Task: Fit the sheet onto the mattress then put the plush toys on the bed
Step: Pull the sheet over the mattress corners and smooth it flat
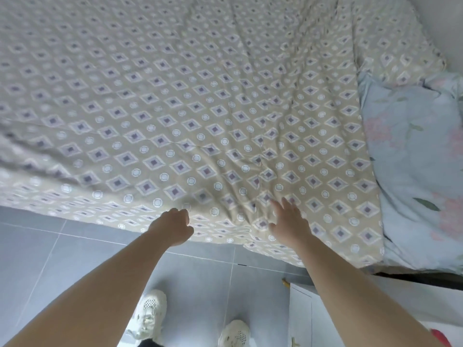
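Note:
A beige sheet (175, 101) with purple diamonds and white rings lies spread over the mattress and hangs over its near edge. My left hand (172, 227) is at that near edge with its fingers curled into the hanging cloth, gripping it. A little to the right, my right hand (288, 221) rests flat on top of the sheet with fingers spread, beside a patch of wrinkles. No plush toys are in view.
A pale blue flowered quilt (413, 156) lies bunched at the bed's right end. Grey floor tiles (62, 246) run along the near side. A white cabinet (338, 309) stands at lower right, with a red object (439, 338) on it. My white shoes (150, 314) are below.

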`<state>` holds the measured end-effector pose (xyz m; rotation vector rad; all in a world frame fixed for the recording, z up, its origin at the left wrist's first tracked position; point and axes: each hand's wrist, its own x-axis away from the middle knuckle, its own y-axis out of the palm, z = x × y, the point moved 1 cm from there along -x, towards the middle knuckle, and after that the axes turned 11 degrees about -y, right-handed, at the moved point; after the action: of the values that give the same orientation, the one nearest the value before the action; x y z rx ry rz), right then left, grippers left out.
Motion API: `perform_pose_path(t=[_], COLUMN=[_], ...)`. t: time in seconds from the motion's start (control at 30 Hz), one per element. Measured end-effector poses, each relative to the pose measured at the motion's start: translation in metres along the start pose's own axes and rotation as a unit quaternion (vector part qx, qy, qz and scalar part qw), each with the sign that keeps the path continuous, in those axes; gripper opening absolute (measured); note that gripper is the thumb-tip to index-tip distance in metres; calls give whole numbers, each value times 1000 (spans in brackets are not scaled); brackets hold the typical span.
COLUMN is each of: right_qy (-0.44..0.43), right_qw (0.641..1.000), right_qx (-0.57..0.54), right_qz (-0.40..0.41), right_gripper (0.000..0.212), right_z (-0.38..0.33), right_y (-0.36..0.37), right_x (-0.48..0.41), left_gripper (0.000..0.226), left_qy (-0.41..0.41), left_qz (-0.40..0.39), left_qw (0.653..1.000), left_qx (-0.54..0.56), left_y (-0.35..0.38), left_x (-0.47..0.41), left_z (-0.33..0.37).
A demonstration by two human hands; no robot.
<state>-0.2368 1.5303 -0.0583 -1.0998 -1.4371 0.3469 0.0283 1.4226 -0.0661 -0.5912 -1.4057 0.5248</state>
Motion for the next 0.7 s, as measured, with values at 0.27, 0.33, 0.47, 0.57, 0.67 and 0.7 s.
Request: perform_pose_path(t=[0.27, 0.33, 0.47, 0.57, 0.67, 0.7], right_qy=[-62, -73, -103, -141, -177, -182], right_qw=[996, 994, 990, 983, 971, 969], right_qx=[23, 32, 73, 104, 138, 147], right_qz=[-67, -69, -62, -56, -79, -84], right_gripper=[78, 78, 81, 80, 80, 80], right_z=[-153, -211, -322, -395, -463, -479], right_y=[50, 59, 70, 74, 81, 83], right_x=[-50, -70, -112, -142, -166, -171], left_gripper=[58, 63, 77, 74, 69, 64], left_qy=[-21, -32, -49, -57, -67, -68], left_qz=[43, 47, 58, 73, 99, 104], left_qw=[997, 996, 995, 994, 992, 992], left_qx=[-68, -65, -62, -53, -31, -27], left_y=[-54, -72, -102, -118, -132, -137], left_x=[-48, -64, -92, -113, -130, -133], left_z=[-155, -211, -315, -376, -423, -433])
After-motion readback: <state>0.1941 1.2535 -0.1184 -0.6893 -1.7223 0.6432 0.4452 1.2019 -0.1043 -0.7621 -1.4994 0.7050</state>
